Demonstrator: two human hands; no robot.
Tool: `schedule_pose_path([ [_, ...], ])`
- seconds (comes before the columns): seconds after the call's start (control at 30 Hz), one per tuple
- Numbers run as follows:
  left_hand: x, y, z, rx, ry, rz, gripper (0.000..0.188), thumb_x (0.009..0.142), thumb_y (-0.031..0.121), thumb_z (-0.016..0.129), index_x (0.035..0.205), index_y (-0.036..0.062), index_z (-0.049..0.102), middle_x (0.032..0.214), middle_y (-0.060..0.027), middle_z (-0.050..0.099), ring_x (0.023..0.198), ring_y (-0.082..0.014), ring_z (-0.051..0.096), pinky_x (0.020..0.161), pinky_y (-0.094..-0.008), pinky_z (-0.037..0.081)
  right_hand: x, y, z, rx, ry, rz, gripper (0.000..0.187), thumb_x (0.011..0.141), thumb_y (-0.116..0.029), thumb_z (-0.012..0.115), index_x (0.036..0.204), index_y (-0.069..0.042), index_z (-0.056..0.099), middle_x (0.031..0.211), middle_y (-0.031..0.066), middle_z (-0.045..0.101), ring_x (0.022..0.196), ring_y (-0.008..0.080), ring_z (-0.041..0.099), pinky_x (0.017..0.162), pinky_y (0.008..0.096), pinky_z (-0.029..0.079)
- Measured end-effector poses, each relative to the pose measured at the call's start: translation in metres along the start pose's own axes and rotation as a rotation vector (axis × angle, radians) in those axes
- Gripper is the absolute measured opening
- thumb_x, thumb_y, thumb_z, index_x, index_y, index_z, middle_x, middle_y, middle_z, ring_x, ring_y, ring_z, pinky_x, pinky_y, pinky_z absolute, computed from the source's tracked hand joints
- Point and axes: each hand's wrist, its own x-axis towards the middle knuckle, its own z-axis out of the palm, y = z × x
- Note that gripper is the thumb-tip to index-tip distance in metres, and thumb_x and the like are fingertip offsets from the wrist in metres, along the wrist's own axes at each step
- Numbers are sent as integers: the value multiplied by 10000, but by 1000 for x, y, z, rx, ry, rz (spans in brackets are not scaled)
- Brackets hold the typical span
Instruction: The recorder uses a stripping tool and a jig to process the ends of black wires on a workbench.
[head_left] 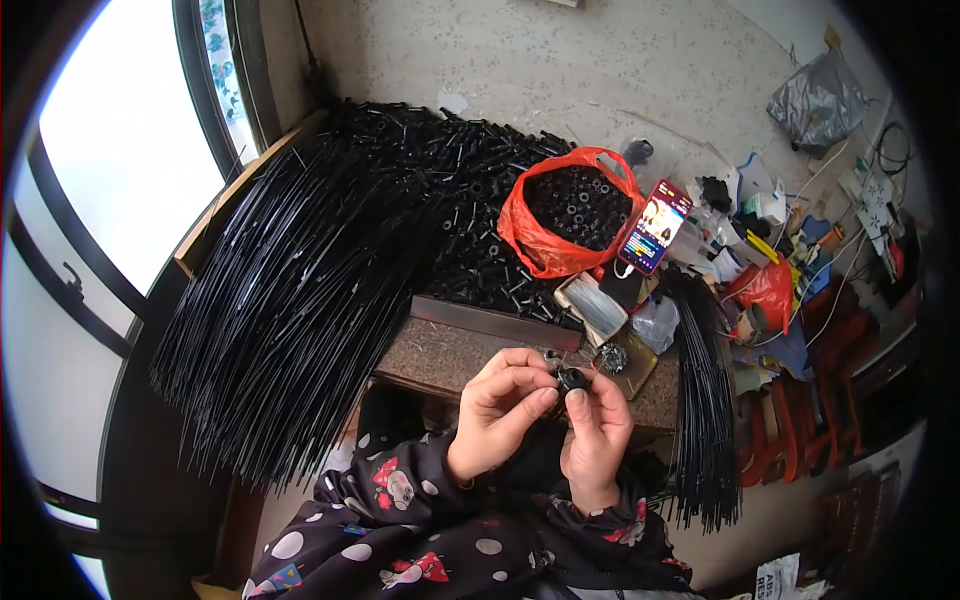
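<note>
Both hands meet in front of me, just over the near edge of the brown speckled tabletop (430, 352). My right hand (597, 430) pinches a small black ring-shaped part (572, 379) between thumb and fingers, its round hole showing. At the left side of that part, my left hand (505, 405) is closed in a pinch, thumb against fingertips. What the left fingertips grip is too small and covered to make out. A red plastic bag (520, 235), its mouth wide, stands beyond my hands and holds many black ring-shaped parts (580, 200).
Long thin black rods (290, 310) fan over the table's left side; a smaller bundle (700, 410) hangs at the right. Loose black parts (450, 150) are heaped behind a low dark strip (490, 322). A lit phone (655, 228) leans beside the bag, near a small box (597, 308).
</note>
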Motion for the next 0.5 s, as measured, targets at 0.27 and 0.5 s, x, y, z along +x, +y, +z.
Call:
schedule_pose_path([
  [0.27, 6, 9, -10, -217, -100, -263, 191, 767, 1, 650, 936, -9, 563, 950, -56, 548, 883, -108, 511, 772, -235, 422, 3, -6, -2, -184, -43, -137, 211, 803, -22, 622, 1003, 26, 576, 866, 46, 566, 779, 88, 541, 740, 201, 439],
  [0.5, 2, 24, -12, 413, -223, 99, 308, 693, 36, 733, 936, -30, 556, 851, -66, 553, 765, -126, 530, 687, -232, 430, 11, -15, -12, 124, -248, 257, 84, 788, -32, 640, 803, 23, 577, 808, 56, 539, 543, 93, 486, 480, 196, 376],
])
